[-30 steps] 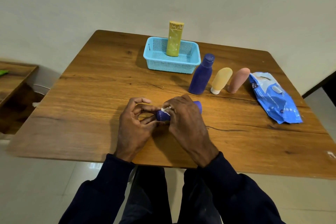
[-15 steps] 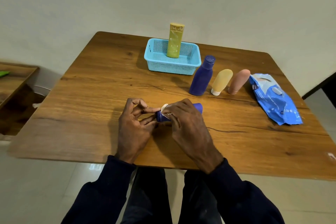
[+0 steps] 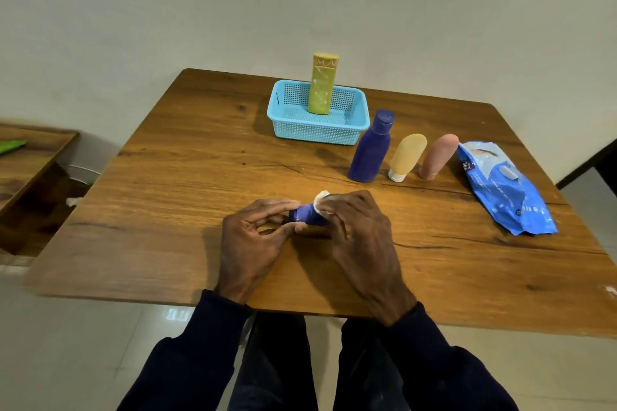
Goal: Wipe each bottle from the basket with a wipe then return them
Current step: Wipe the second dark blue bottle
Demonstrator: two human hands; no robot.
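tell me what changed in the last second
The right hand, pressing the wipe, slid slightly along the small purple bottle, away from the left hand, and now hides the bottle's far end. The left hand still pinches the other end. The basket, green bottle, tall purple bottle, yellow bottle, pink bottle and wipe pack stayed put.

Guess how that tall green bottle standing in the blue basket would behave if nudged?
Likely tips: the green bottle stands tall and narrow, well above the basket rim. Its low walls might catch it. Looks rigid.
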